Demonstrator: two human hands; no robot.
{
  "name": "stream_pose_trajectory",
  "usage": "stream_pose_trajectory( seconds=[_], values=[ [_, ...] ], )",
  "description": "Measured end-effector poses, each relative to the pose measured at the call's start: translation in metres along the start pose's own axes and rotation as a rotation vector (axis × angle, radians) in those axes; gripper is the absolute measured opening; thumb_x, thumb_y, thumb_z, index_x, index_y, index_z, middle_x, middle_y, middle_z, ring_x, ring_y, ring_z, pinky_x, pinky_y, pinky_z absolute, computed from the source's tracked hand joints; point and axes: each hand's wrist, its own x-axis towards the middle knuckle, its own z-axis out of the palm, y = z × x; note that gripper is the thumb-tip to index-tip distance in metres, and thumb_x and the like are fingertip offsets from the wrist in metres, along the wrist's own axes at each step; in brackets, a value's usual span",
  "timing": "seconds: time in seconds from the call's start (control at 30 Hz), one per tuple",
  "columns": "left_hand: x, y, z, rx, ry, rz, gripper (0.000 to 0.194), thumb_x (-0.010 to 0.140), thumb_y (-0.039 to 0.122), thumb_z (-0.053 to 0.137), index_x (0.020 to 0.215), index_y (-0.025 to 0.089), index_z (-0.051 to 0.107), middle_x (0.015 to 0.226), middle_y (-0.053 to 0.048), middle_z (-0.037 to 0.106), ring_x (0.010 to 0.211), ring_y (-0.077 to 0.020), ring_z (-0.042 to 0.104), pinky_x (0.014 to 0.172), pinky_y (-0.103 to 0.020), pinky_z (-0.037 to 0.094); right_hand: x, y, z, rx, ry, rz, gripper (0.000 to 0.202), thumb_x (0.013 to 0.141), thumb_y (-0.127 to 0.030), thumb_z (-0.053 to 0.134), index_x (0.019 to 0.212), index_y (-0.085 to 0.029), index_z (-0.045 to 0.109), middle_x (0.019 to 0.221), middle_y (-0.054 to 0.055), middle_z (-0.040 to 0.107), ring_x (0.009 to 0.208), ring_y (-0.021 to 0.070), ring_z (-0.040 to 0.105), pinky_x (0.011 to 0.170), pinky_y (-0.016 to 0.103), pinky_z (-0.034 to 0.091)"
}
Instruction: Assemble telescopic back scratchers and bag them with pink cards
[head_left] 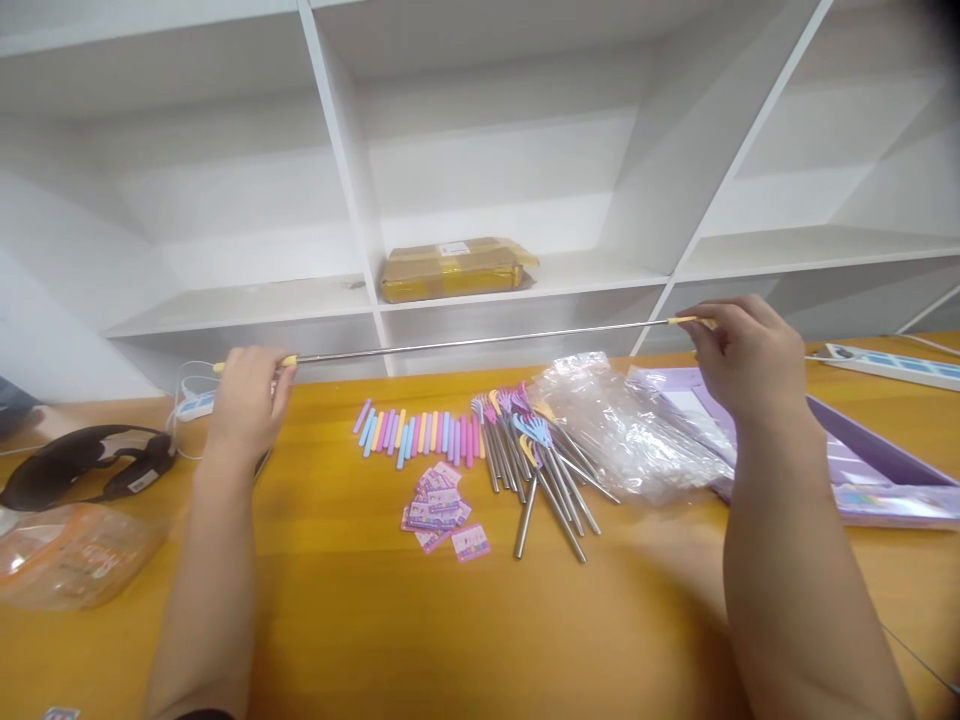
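A telescopic back scratcher [480,342] with yellow ends is stretched out long and nearly level above the table. My left hand [253,395] is closed round its yellow grip. At the other end, the fingers of my right hand [750,350] pinch the yellow head, which is partly hidden by them. Below lies a heap of back scratcher heads on metal rods [551,450], with pink, purple, blue and yellow claws. Beside the heap is a row of coloured handle tubes [420,435]. Small pink-purple printed cards [439,508] lie in a loose pile in front of the row.
Clear plastic bags [630,430] lie right of the heap, against a purple tray [870,450]. A black eye-mask-shaped item [90,465] and an orange-printed bag [82,555] lie at left. A taped parcel [454,270] sits on the white shelf. A power strip [892,365] lies far right.
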Motion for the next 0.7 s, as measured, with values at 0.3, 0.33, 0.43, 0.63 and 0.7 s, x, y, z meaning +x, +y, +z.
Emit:
stream_pose_trajectory(
  seconds=[0.3,0.33,0.43,0.63,0.7],
  values=[
    [-0.005,0.000,-0.001,0.009,0.001,0.027,0.029,0.112,0.038,0.048,0.110,0.023,0.072,0.101,-0.010,0.075,0.093,-0.0254,0.062,0.088,-0.038,0.049,-0.002,-0.013,0.001,-0.124,-0.187,0.040,0.032,0.111,-0.036,0.050,0.112,-0.025,0.080,0.118,0.005,0.080,0.098,0.0186,0.073,0.067,0.030,0.041],
    [-0.005,0.000,-0.001,0.013,-0.002,0.038,0.029,0.112,0.037,0.048,0.110,0.022,0.072,0.100,-0.010,0.075,0.092,-0.0249,0.061,0.087,-0.038,0.049,-0.002,-0.014,0.002,-0.135,-0.192,0.039,0.032,0.111,-0.036,0.050,0.113,-0.025,0.080,0.118,0.005,0.080,0.098,0.0186,0.073,0.066,0.030,0.040],
    [-0.006,0.000,0.000,0.024,0.005,0.059,0.030,0.112,0.036,0.049,0.108,0.020,0.073,0.097,-0.011,0.075,0.091,-0.0243,0.059,0.086,-0.037,0.049,-0.003,-0.013,0.003,-0.150,-0.170,0.023,0.032,0.111,-0.037,0.052,0.112,-0.024,0.081,0.116,0.005,0.081,0.096,0.0182,0.073,0.064,0.030,0.038],
    [-0.009,-0.003,0.002,0.049,0.054,0.095,0.027,0.111,0.031,0.050,0.109,0.020,0.075,0.097,-0.011,0.075,0.091,-0.0241,0.059,0.085,-0.037,0.049,-0.003,-0.008,0.003,-0.141,-0.099,0.003,0.033,0.111,-0.039,0.052,0.109,-0.024,0.082,0.111,0.005,0.082,0.092,0.0172,0.074,0.063,0.030,0.038],
    [-0.010,-0.004,0.001,0.041,0.057,0.105,0.026,0.111,0.030,0.050,0.109,0.021,0.075,0.097,-0.011,0.076,0.091,-0.0237,0.059,0.085,-0.037,0.049,-0.004,-0.008,0.003,-0.134,-0.101,-0.004,0.033,0.110,-0.039,0.053,0.108,-0.024,0.082,0.110,0.005,0.082,0.090,0.0170,0.074,0.063,0.030,0.038]
  ],
)
